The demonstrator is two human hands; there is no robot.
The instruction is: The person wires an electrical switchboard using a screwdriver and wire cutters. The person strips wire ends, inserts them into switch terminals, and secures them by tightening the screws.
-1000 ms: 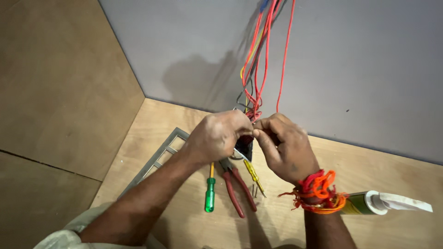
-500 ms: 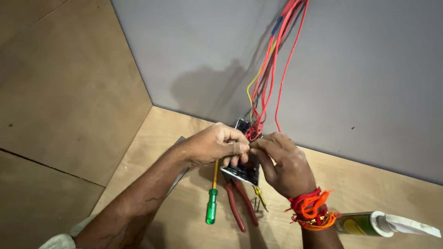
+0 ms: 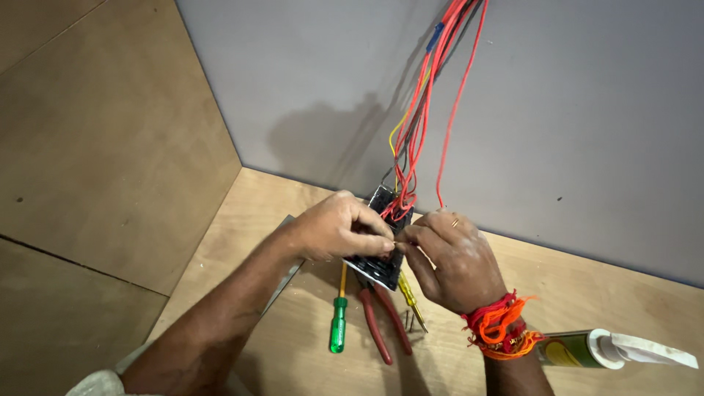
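Black rectangular switch plate (image 3: 378, 253), glossy and wired at its back, sits between the two hands above a pale plywood surface (image 3: 293, 345). Its long axis runs from the upper end near the grey wall (image 3: 587, 147) down toward the person, tilted a little to the left at the bottom. A bundle of red, yellow and blue wires (image 3: 425, 110) drops from above into the plate's upper end.

From the head camera, the left hand (image 3: 334, 227) is closed on the plate's left edge, fingers curled and thumb pressed in. The right hand (image 3: 451, 257), with red and orange threads tied at the wrist, pinches something small at the plate's right edge; what it pinches is too small to tell.

Below the plate lie a green-handled screwdriver (image 3: 338, 323), red-handled pliers (image 3: 381, 326) and a yellow-handled tester screwdriver (image 3: 409, 297), near each other. A sealant tube with a white nozzle (image 3: 609, 350) lies well apart to the right.
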